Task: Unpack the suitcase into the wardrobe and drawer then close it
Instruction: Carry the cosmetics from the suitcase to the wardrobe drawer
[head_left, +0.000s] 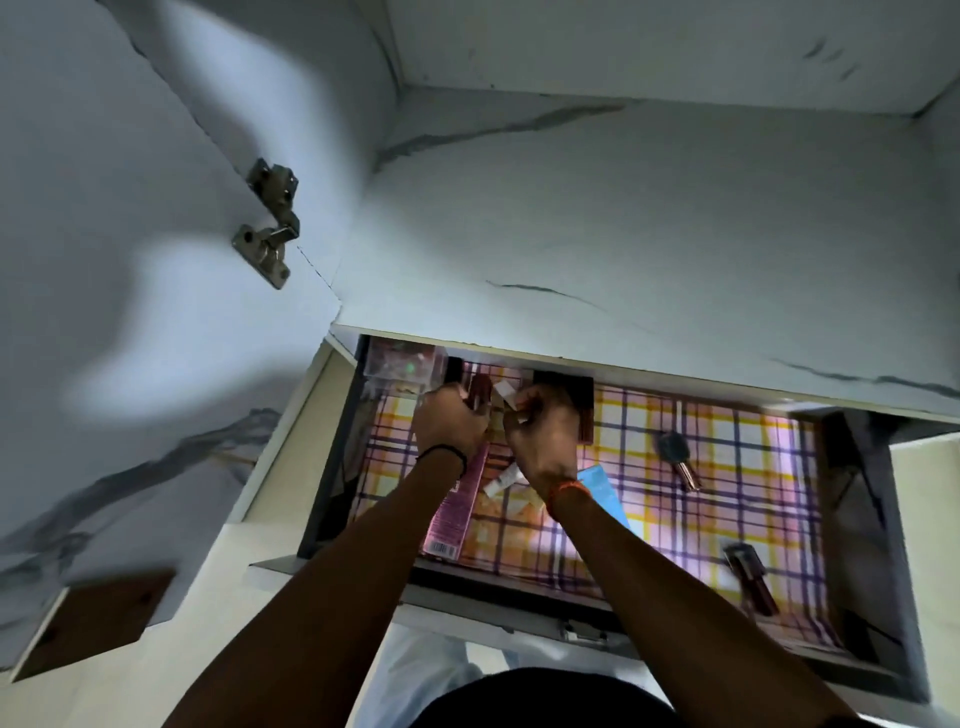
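The wardrobe drawer (878, 525) is pulled out below me, lined with pink, yellow and purple checked paper. Both my hands reach into its far left part. My left hand (448, 422) grips a dark red tube-like item (480, 395). My right hand (543, 428) pinches a small white item (505, 391). A pink box with a barcode (457, 512) lies under my left forearm, next to a small white tube (503, 480) and a light blue packet (605, 486). The suitcase is out of view.
A clear plastic box (402, 366) sits in the drawer's far left corner, a dark box (566, 387) behind my right hand. Two small cosmetic items (680, 460) (750, 574) lie at the right. A marbled shelf (623, 234) overhangs the drawer. The open door with hinge (270, 223) stands left.
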